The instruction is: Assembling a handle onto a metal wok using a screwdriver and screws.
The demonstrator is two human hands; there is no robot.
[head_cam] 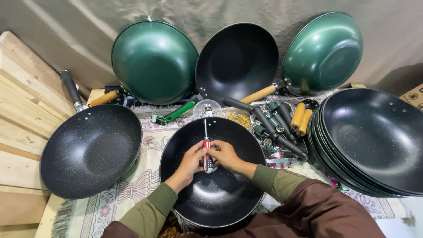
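Both hands grip a red-and-grey-handled screwdriver (206, 150): left hand (192, 159) and right hand (224, 154) fingers are closed around its handle. The shaft points away from the person, tip at the far rim of a black speckled non-stick wok (229, 202) on the lap. The wok holds only the tool and hands. A stack of black woks (374, 136) sits right; loose handles (282, 123) lie beyond. A patterned cloth (132, 185) covers the surface.
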